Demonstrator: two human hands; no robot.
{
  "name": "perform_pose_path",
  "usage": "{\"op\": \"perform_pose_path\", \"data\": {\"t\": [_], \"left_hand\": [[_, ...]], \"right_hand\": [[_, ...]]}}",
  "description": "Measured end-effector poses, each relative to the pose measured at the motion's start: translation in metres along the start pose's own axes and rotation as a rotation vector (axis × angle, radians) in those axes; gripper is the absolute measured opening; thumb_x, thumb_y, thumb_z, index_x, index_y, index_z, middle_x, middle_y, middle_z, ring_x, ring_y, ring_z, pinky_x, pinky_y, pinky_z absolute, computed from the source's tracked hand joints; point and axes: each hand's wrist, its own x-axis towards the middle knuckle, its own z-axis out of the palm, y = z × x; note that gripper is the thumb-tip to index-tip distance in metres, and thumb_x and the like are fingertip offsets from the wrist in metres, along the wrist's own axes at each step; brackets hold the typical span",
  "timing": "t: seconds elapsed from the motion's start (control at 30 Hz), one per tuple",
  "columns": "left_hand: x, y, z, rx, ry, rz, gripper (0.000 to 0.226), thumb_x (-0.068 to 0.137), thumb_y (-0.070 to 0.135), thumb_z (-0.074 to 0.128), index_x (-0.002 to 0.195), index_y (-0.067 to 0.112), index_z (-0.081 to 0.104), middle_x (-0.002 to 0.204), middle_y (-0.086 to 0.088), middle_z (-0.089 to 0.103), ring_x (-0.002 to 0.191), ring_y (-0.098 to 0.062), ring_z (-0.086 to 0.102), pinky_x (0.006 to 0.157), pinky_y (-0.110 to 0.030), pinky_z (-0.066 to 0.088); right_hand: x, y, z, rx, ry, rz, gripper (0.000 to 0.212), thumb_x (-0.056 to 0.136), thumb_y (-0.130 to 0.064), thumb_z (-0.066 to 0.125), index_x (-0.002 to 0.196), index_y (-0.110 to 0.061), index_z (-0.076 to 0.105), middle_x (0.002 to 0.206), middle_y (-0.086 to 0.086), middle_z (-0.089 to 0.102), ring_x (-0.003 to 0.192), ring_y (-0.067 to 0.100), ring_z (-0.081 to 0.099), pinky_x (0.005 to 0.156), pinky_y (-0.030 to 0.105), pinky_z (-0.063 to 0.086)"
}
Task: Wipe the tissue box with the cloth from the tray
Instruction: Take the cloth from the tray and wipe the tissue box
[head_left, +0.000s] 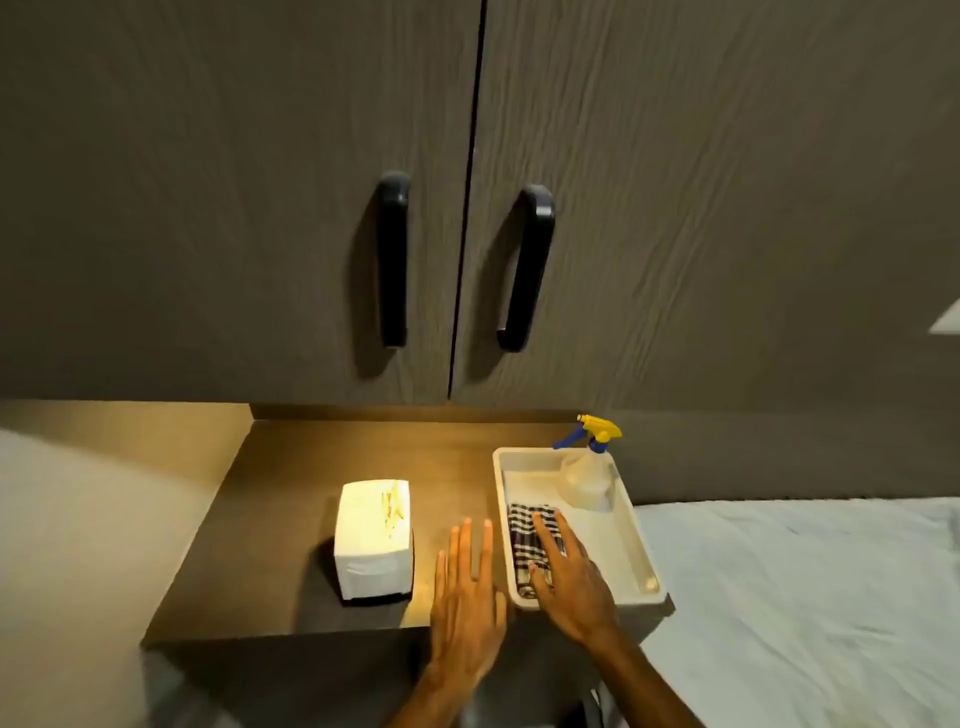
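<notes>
A white tissue box (373, 540) with yellowish smears on its top stands on the brown bedside table (291, 467). To its right sits a white tray (631, 551) holding a black-and-white checked cloth (524, 535) at its near left. My right hand (569, 577) lies flat on the cloth, fingers spread, covering its right part. My left hand (467, 592) hovers flat and open over the table between the box and the tray, holding nothing.
A clear spray bottle (587, 480) with a yellow and blue trigger stands at the tray's far end. Dark cupboard doors with two black handles (392, 260) rise behind the table. A bed with a light sheet (805, 597) lies to the right, a pale surface to the left.
</notes>
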Motion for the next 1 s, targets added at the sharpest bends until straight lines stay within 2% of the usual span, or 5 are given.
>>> {"op": "perform_pose_path", "data": {"t": [0.23, 0.4, 0.73, 0.83, 1.0], "left_hand": [[0.037, -0.027, 0.039, 0.029, -0.113, -0.244, 0.08, 0.1, 0.063, 0.007, 0.149, 0.01, 0.044, 0.154, -0.017, 0.045, 0.141, -0.037, 0.043, 0.111, -0.06, 0.041], [0.039, -0.057, 0.074, 0.278, -0.094, -0.116, 0.069, 0.099, 0.055, 0.037, 0.158, 0.023, 0.025, 0.165, -0.01, 0.025, 0.154, -0.026, -0.003, 0.121, -0.047, -0.003], [0.04, -0.055, 0.068, 0.296, -0.17, -0.119, 0.074, 0.096, 0.057, 0.048, 0.158, 0.022, 0.028, 0.165, -0.009, 0.027, 0.154, -0.026, 0.0, 0.121, -0.049, 0.0], [0.037, -0.048, 0.056, 0.171, -0.155, -0.13, 0.07, 0.099, 0.058, 0.037, 0.158, 0.022, 0.026, 0.167, -0.005, 0.01, 0.155, -0.027, 0.005, 0.121, -0.045, 0.001], [0.034, -0.015, -0.002, -0.046, 0.177, 0.13, 0.065, 0.105, 0.054, 0.033, 0.16, 0.03, 0.008, 0.169, 0.011, -0.005, 0.153, -0.021, 0.015, 0.125, -0.046, 0.019]], "right_hand": [[0.042, 0.015, 0.013, -0.041, -0.213, 0.117, 0.071, 0.098, -0.048, 0.043, 0.157, -0.03, 0.008, 0.165, 0.002, 0.017, 0.147, 0.024, 0.029, 0.117, 0.047, 0.027], [0.05, 0.016, 0.031, -0.183, -0.351, 0.172, 0.077, 0.092, -0.058, 0.047, 0.156, -0.033, 0.011, 0.165, 0.002, 0.011, 0.15, 0.027, 0.021, 0.114, 0.05, 0.033], [0.055, 0.017, 0.038, -0.168, -0.194, 0.19, 0.078, 0.09, -0.04, 0.066, 0.154, -0.029, 0.023, 0.161, -0.002, 0.03, 0.143, 0.022, 0.038, 0.112, 0.038, 0.038], [0.052, 0.024, 0.03, 0.034, -0.143, 0.286, 0.053, 0.092, -0.039, 0.062, 0.141, -0.031, 0.045, 0.141, -0.003, 0.055, 0.122, 0.021, 0.058, 0.107, 0.046, 0.045], [0.052, 0.003, 0.004, 0.245, 0.08, 0.281, 0.034, 0.095, -0.051, 0.051, 0.126, -0.039, 0.052, 0.122, -0.003, 0.068, 0.092, 0.008, 0.065, 0.103, 0.048, 0.047]]}}
